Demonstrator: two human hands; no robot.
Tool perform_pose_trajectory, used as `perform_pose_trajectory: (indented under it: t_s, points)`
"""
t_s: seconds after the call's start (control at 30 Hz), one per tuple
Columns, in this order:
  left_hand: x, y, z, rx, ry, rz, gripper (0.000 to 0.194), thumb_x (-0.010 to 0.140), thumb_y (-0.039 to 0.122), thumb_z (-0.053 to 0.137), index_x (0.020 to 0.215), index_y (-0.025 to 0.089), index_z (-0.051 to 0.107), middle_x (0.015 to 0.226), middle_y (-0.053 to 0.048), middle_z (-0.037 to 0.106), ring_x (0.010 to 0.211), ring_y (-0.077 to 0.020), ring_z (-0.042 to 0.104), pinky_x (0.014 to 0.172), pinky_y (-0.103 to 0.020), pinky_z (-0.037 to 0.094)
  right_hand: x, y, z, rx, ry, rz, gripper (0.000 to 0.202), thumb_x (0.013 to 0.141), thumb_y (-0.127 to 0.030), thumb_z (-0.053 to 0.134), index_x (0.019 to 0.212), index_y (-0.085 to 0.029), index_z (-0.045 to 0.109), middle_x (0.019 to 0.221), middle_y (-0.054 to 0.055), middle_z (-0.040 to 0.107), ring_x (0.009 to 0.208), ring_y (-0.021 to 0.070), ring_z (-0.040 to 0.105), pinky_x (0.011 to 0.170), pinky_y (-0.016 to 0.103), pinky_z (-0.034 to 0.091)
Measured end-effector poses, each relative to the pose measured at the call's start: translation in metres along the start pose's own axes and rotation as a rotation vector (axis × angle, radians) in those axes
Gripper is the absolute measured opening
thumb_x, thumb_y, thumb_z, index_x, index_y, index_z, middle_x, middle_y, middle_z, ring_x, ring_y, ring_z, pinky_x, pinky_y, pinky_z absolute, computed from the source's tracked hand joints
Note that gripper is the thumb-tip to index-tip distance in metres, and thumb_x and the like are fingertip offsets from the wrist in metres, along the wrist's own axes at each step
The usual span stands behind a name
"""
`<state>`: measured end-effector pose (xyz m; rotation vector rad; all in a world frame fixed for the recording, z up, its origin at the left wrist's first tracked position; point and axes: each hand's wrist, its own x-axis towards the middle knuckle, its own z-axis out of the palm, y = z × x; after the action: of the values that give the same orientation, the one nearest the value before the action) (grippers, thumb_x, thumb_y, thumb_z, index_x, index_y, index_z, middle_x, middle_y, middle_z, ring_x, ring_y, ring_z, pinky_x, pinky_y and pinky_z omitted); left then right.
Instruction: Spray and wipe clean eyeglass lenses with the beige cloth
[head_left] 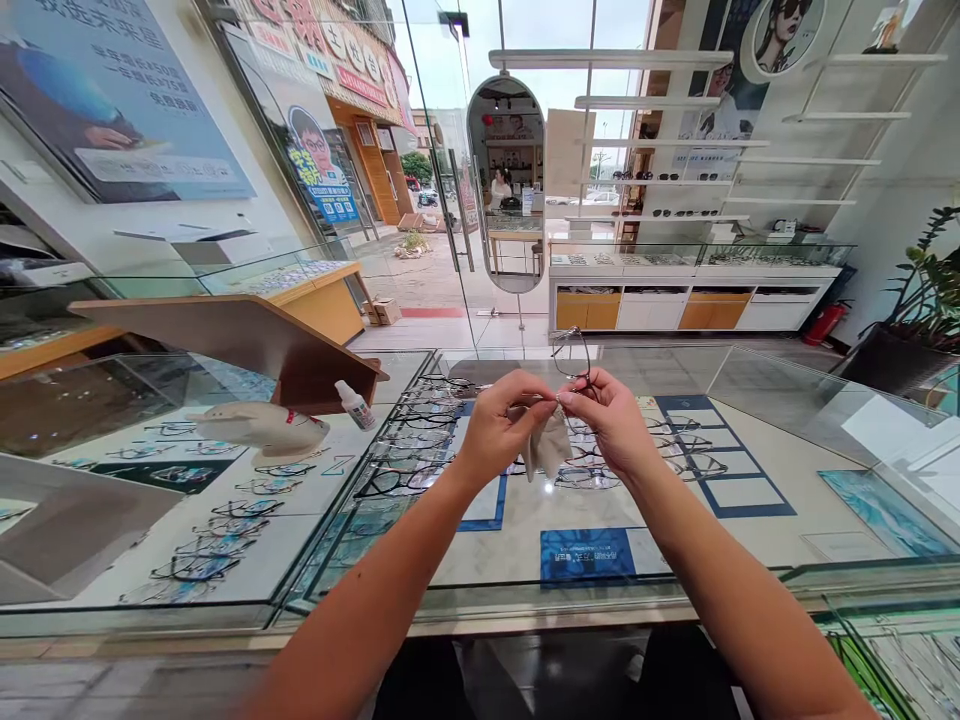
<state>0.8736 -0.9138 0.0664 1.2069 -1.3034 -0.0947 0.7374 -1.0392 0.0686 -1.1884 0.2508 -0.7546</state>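
Between the left forearm and the right forearm, a lane of free air ran over the glass display counter as far as the beige cloth, which hung where the left hand and the right hand met and closed that lane off. The eyeglasses jutted up above the right hand, obstructing the space over its fingers. To the right of it, the way lay open above the blue-bordered panel. On the left, the white bottle and the brown wooden stand stood in the way, with room between bottle and left hand. Glass barred any reach from above to the spectacle frames beneath
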Motion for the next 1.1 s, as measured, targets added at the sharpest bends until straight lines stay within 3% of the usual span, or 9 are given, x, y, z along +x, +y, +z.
perform_pose_trajectory:
  t_s: [0.17,0.4,0.7,0.93,1.1]
  points:
    - [0.0005,-0.0012,-0.0005,0.011,-0.018,0.033,0.019,0.101,0.04,0.08,0.097,0.021,0.08,0.099,-0.007,0.07,0.087,-0.0173,0.068,0.067,-0.024,0.054,0.0012,0.0025,-0.0008,0.014,-0.003,-0.024,0.048,0.064,-0.041,0.105,0.084,-0.023,0.066,0.085,0.0,0.076,0.08,0.0159,0.061,0.078,0.031,0.054]
    - [0.0017,-0.0016,-0.001,-0.038,-0.079,0.006,0.019,0.1,0.04,0.081,0.095,0.022,0.081,0.101,-0.007,0.067,0.095,-0.0189,0.067,0.077,-0.027,0.058,0.0005,0.0021,-0.0012,-0.032,-0.006,-0.052,0.049,0.063,-0.039,0.105,0.084,-0.023,0.063,0.086,0.0,0.077,0.079,0.0153,0.062,0.075,0.03,0.054]
    - [0.0016,-0.0012,-0.001,-0.076,-0.059,-0.131,0.028,0.098,0.047,0.081,0.094,0.02,0.074,0.097,-0.005,0.071,0.093,-0.0196,0.068,0.086,-0.03,0.055,-0.0011,-0.0016,-0.0009,-0.079,-0.036,-0.065,0.052,0.064,-0.046,0.106,0.084,-0.025,0.063,0.087,0.0,0.077,0.084,0.0181,0.067,0.078,0.033,0.057]
    - [0.0017,0.0004,0.0,-0.086,-0.027,-0.192,0.031,0.095,0.05,0.083,0.093,0.02,0.073,0.094,-0.005,0.073,0.088,-0.0189,0.068,0.082,-0.03,0.054,-0.0023,-0.0026,-0.0022,-0.106,-0.042,-0.072,0.05,0.067,-0.047,0.105,0.085,-0.026,0.063,0.09,0.002,0.079,0.085,0.0185,0.067,0.08,0.034,0.058]
    - [0.0018,-0.0002,0.0001,-0.093,0.002,-0.228,0.036,0.091,0.054,0.085,0.093,0.02,0.073,0.092,-0.005,0.073,0.085,-0.019,0.068,0.078,-0.03,0.055,-0.004,-0.005,0.0001,-0.135,-0.071,-0.055,0.057,0.061,-0.046,0.108,0.086,-0.026,0.06,0.093,0.002,0.079,0.086,0.0192,0.068,0.084,0.036,0.06]
